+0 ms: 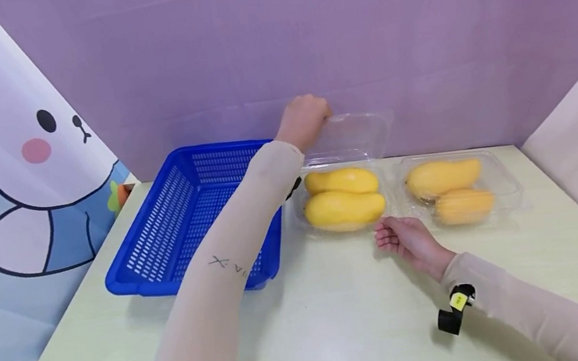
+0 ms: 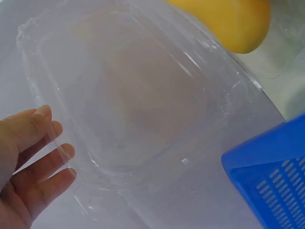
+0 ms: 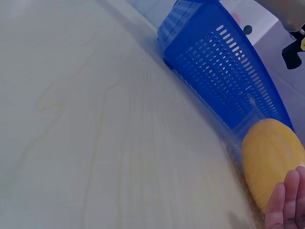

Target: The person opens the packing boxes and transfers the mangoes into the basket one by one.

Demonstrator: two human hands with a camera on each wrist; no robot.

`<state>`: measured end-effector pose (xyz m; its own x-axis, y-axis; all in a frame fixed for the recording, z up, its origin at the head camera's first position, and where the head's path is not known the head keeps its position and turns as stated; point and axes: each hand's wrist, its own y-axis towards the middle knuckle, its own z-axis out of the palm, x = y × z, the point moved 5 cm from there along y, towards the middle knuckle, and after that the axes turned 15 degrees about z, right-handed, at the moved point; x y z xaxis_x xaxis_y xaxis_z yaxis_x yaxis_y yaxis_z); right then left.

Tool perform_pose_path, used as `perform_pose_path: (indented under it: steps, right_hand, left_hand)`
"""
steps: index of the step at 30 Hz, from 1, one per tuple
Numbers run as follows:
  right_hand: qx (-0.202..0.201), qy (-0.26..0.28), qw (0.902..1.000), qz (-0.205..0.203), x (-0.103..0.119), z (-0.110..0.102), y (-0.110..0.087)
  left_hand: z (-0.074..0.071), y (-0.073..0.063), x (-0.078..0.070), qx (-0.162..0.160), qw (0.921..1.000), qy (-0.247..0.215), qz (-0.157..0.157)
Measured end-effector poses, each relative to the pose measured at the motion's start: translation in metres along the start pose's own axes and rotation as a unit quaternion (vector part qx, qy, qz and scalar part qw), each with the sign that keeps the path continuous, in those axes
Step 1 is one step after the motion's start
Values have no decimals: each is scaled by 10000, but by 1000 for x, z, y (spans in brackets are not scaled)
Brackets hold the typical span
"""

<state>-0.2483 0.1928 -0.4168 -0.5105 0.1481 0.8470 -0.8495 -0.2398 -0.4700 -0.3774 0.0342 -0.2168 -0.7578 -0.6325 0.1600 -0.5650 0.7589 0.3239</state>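
Observation:
Two yellow mangoes (image 1: pixel 345 208) lie in a clear plastic clamshell box whose lid (image 1: pixel 352 137) stands raised at the back. My left hand (image 1: pixel 305 121) holds the lid at its upper left edge. In the left wrist view, the thumb and fingers of that hand (image 2: pixel 35 167) are at the rim of the clear lid (image 2: pixel 143 95). My right hand (image 1: pixel 409 244) is by the box's front right corner, its fingers loosely bent. Its fingers (image 3: pixel 288 198) appear in front of a mango (image 3: pixel 271 157) in the right wrist view; whether they touch the box I cannot tell.
A blue plastic basket (image 1: pixel 151 286) stands left of the open box, partly behind my left arm. On the right, a second clear box (image 1: pixel 509 186) holds two more mangoes (image 1: pixel 444 176). A purple cloth backdrop (image 1: pixel 442 48) rises behind the pale table (image 1: pixel 342 321).

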Motion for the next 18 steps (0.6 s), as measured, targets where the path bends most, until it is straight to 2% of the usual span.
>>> perform_pose_path:
  steps: [9, 18]
  right_hand:
    - [-56, 115, 9999, -30, -1, 0, 3]
    - [-24, 160, 9998, -61, -5, 4, 1]
  left_hand:
    - [9, 8, 12, 646, 9975, 67, -291]
    - [16, 11, 17, 612, 9966, 218, -515]
